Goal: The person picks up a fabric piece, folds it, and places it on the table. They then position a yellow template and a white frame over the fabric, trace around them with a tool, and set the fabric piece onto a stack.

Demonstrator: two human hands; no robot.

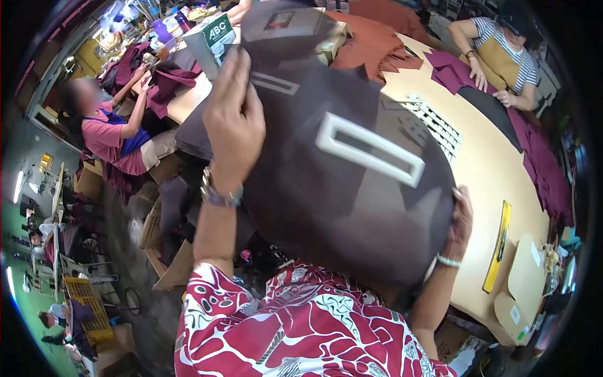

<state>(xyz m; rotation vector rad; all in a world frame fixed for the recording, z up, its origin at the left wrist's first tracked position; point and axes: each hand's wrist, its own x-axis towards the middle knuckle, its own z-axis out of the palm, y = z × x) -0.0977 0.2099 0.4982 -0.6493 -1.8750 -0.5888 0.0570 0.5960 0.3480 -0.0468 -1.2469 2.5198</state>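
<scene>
The head view shows a dark brown sheet [301, 182], see-through in places, held up in front of the body between two hands, over the near side of the desk [483, 157]. The right hand [461, 217] has its fingers closed on the sheet's right edge. The left hand [235, 119] is at the opposite side, fingers pointing up and close together; blur there means I can't tell whether they pinch the sheet or only press against it. A pale rectangular frame [370, 151] shows on the sheet's face.

If the left fingers are merely resting, that side could slip or fold, since the sheet is broad and looks limp. Tilted lower, it might sweep the slotted white piece [440, 129] or catch the white-and-green box [210, 41] near the left hand.

As for edges, the desk's near rim is largely hidden behind the sheet, so a misjudged lowering could leave part hanging off. The best bare stretch lies right of the sheet, bounded by the yellow ruler [494, 264], the tan folder [524, 283] and the maroon cloth [534, 169] under a co-worker's hands. Toward the far side, rust-coloured pieces [370, 41] leave little room.
</scene>
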